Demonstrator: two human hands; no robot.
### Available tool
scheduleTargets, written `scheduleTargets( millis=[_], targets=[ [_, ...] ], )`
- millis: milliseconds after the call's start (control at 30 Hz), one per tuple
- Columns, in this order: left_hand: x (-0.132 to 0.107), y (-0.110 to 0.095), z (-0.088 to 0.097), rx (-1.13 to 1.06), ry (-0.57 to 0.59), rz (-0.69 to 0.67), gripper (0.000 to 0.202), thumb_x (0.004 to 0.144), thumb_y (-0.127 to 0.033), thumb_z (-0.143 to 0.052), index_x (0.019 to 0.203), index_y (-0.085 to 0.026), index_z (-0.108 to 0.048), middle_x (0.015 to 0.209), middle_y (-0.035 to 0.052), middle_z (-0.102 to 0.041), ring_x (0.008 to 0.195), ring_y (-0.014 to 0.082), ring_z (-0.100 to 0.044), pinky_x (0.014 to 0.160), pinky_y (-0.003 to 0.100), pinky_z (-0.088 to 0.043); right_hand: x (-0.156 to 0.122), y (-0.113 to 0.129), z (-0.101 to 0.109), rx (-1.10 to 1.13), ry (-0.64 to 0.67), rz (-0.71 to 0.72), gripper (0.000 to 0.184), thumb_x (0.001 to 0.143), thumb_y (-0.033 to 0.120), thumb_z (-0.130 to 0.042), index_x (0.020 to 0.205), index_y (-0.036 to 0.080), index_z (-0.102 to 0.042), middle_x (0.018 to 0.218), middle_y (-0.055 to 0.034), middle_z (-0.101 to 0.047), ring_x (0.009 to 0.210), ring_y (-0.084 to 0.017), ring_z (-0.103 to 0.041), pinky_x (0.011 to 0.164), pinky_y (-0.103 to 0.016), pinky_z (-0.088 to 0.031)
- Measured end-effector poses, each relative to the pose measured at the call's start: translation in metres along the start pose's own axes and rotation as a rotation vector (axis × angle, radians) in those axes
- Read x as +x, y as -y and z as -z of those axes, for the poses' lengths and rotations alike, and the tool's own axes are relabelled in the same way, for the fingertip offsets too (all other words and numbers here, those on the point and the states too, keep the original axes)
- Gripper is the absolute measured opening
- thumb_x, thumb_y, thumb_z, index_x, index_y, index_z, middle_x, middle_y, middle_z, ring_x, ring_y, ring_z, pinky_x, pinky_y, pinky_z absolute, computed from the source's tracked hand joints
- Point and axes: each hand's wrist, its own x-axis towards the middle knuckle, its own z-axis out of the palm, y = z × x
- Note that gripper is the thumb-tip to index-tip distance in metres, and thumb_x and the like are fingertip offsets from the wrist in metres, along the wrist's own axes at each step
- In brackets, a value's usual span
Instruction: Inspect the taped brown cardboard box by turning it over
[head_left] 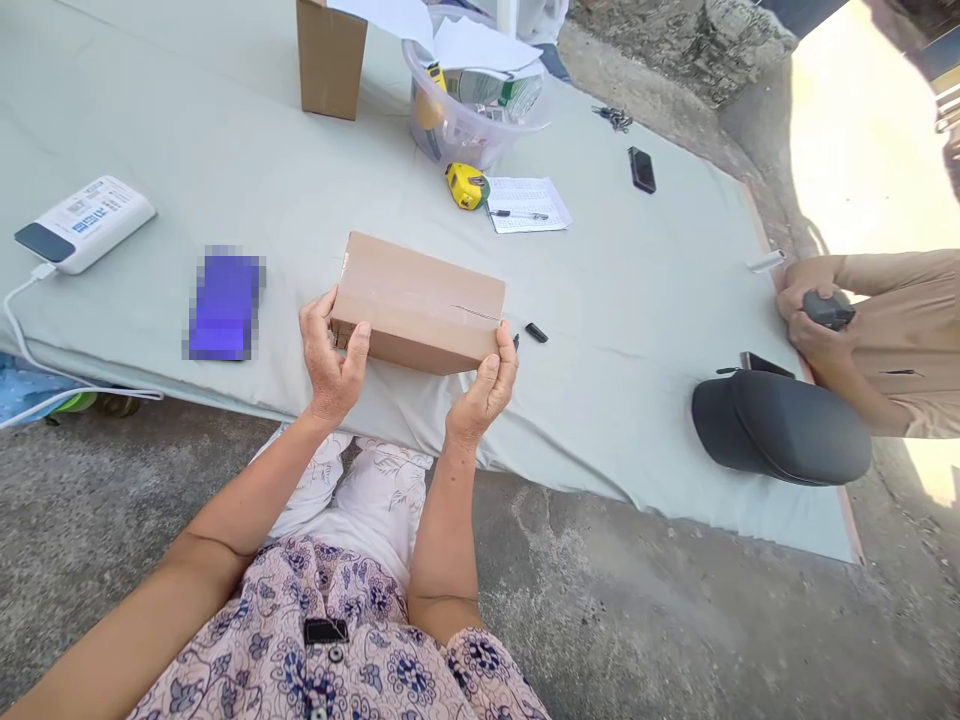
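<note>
Our left hand (pixel 334 357) and right hand (pixel 486 388) hold a taped cardboard box (pixel 420 305) over a pale green mat (pixel 622 420), each grip clamped on one end. Beyond it lie a yellow tape measure (pixel 466 186), a printed sheet (pixel 529 205) under a pen (pixel 517 214), and a white power bank (pixel 84 224); the sheet's and power bank's print is too small to read.
</note>
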Motion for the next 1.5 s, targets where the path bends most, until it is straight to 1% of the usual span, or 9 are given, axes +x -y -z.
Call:
scheduleTargets(
  millis=[233,367,467,600,800,1000,1233,1367,1500],
  targets=[
    [-0.004,-0.002,0.002,-0.134,-0.048,0.042,0.052,0.090,-0.055,-0.062,0.126,-0.019,-0.054,0.127,0.0133,-0.056,0.123,0.0253,-0.055,0.095,0.038,-0.050,-0.001,-0.002,-0.002,0.052,-0.065,-0.025,0.041,0.096,0.036,-0.041,0.127,0.021,-0.063,0.145,-0.0097,-0.061,0.140,-0.019,-0.055,0.122,-0.048,-0.042],
    [0.003,-0.008,0.007,-0.278,-0.078,0.269,0.046,0.085,-0.057,-0.068,0.113,-0.022,-0.058,0.113,0.0068,-0.059,0.111,0.0197,-0.060,0.091,0.032,-0.050,-0.008,-0.005,0.004,0.116,-0.089,-0.006,0.036,0.092,0.033,-0.045,0.120,0.021,-0.064,0.142,-0.0090,-0.062,0.139,-0.021,-0.056,0.121,-0.051,-0.043],
    [0.011,-0.013,0.013,-0.397,-0.043,0.436,0.048,0.085,-0.056,-0.070,0.120,-0.025,-0.062,0.106,0.0046,-0.061,0.101,0.0167,-0.061,0.091,0.029,-0.051,-0.016,-0.007,0.011,0.186,-0.099,0.004,0.032,0.089,0.030,-0.048,0.116,0.023,-0.064,0.140,-0.0074,-0.063,0.139,-0.022,-0.056,0.121,-0.053,-0.042],
    [0.017,-0.021,0.018,-0.456,0.017,0.489,0.040,0.087,-0.051,-0.069,0.117,-0.025,-0.071,0.114,0.0069,-0.066,0.107,0.0197,-0.062,0.097,0.032,-0.050,-0.026,-0.007,0.017,0.202,-0.126,0.003,0.031,0.087,0.028,-0.049,0.114,0.023,-0.063,0.138,-0.0069,-0.063,0.140,-0.023,-0.055,0.121,-0.056,-0.039],
    [0.014,-0.023,0.017,-0.393,-0.049,0.441,0.027,0.091,-0.040,-0.064,0.111,-0.025,-0.075,0.114,0.0059,-0.069,0.107,0.0198,-0.064,0.099,0.033,-0.050,-0.037,-0.004,0.016,0.157,-0.164,-0.013,0.028,0.084,0.028,-0.048,0.109,0.023,-0.060,0.136,-0.0078,-0.064,0.138,-0.025,-0.056,0.119,-0.059,-0.041],
    [0.010,-0.031,0.017,-0.185,-0.063,0.308,0.031,0.095,-0.045,-0.060,0.113,-0.024,-0.074,0.118,0.0077,-0.070,0.115,0.0203,-0.063,0.100,0.034,-0.052,-0.038,-0.002,0.015,0.215,-0.183,-0.025,0.026,0.084,0.027,-0.051,0.108,0.024,-0.061,0.134,-0.0065,-0.064,0.136,-0.022,-0.057,0.120,-0.054,-0.040],
    [0.002,-0.044,0.014,-0.246,-0.004,0.165,0.035,0.099,-0.043,-0.054,0.122,-0.021,-0.068,0.131,0.0102,-0.070,0.125,0.0211,-0.064,0.108,0.035,-0.052,-0.035,0.001,0.022,0.173,-0.257,-0.089,0.021,0.085,0.034,-0.058,0.104,0.026,-0.055,0.121,-0.0046,-0.063,0.120,-0.021,-0.063,0.111,-0.052,-0.048],
    [0.001,-0.056,0.018,-0.208,0.015,0.016,0.032,0.102,-0.035,-0.051,0.126,-0.023,-0.067,0.132,0.0084,-0.071,0.129,0.0206,-0.064,0.114,0.040,-0.050,-0.038,0.000,0.027,0.095,-0.285,-0.128,0.032,0.086,0.038,-0.056,0.116,0.027,-0.054,0.105,-0.0022,-0.057,0.105,-0.019,-0.063,0.104,-0.048,-0.053],
    [0.000,-0.066,0.022,-0.138,0.051,-0.207,0.035,0.100,-0.026,-0.052,0.133,-0.029,-0.064,0.136,0.0060,-0.070,0.134,0.0224,-0.062,0.115,0.044,-0.047,-0.045,-0.008,0.023,0.107,-0.181,-0.191,0.055,0.088,0.043,-0.056,0.139,0.029,-0.044,0.100,-0.0006,-0.054,0.099,-0.017,-0.063,0.094,-0.041,-0.056]
  ],
)
